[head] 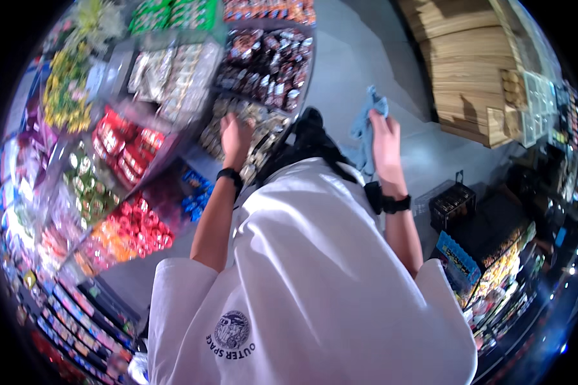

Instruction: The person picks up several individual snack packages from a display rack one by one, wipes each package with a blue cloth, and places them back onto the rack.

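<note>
My left hand (237, 137), with a black band at the wrist, is over a bin of small wrapped items (265, 132); its fingers are curled and blurred, and whether they touch or hold one cannot be told. A light blue cloth (364, 130) hangs from my right hand (385, 139), beside my leg and above the grey floor. Dark wrapped packets (269, 72) fill the bin beyond my left hand. Red packets (127, 144) and blue packets (196, 190) lie in bins to its left.
A wooden counter (472, 77) stands at the upper right, with a black crate (453, 204) below it on the floor side. Yellow flowers (70, 91) are at the upper left. Shelves of packaged goods (72, 317) line the lower left. Grey floor (351, 57) runs between bins and counter.
</note>
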`<state>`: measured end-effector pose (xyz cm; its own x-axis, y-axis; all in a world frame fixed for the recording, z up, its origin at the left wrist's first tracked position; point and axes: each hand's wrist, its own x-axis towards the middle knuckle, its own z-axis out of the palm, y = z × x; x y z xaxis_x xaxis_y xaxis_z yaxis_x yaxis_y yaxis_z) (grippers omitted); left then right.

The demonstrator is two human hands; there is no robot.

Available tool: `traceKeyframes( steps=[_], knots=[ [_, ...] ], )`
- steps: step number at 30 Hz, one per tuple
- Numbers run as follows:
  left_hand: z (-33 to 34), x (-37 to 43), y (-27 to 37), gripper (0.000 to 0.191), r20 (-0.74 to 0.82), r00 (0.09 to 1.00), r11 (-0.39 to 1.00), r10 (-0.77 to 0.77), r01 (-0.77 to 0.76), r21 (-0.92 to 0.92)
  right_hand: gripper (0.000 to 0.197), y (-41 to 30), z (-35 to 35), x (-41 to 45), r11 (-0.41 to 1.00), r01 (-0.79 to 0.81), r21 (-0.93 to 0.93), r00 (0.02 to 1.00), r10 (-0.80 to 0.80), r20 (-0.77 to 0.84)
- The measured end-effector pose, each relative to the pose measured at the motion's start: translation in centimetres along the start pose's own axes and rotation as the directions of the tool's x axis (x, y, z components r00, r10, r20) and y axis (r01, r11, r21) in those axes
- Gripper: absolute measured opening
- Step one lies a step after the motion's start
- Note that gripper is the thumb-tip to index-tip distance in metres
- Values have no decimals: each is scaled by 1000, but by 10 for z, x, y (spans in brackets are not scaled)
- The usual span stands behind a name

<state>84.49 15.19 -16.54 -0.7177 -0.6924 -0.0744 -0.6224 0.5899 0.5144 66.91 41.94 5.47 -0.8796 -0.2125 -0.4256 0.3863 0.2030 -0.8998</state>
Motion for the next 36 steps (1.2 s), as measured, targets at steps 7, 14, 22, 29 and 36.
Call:
traceKeyframes(
  steps=[7, 14, 22, 29, 36],
  knots=[
    [-6, 2, 9, 52, 89, 984, 986, -156, 149, 75, 25, 5, -17, -8, 1000, -15, 28, 1000, 15, 8],
    [0, -8, 17, 62, 102, 981, 984, -163, 154, 91, 27, 6, -1, -5, 997, -6, -73, 994, 14, 111],
    [-9, 12, 20, 70, -2, 987, 978, -159, 158, 133, 26, 8, 23, -5, 947, 142, -289, 975, -84, 204],
    [5, 37, -7, 70, 40, 990, 987, -132, 128, 97, 20, 7, 41, -4, 818, 323, -475, 925, -167, 340],
    [1, 54, 15, 58, -50, 958, 918, -284, 286, 274, 22, 1, 60, 24, 794, 429, -432, 885, -274, 376]
  ],
)
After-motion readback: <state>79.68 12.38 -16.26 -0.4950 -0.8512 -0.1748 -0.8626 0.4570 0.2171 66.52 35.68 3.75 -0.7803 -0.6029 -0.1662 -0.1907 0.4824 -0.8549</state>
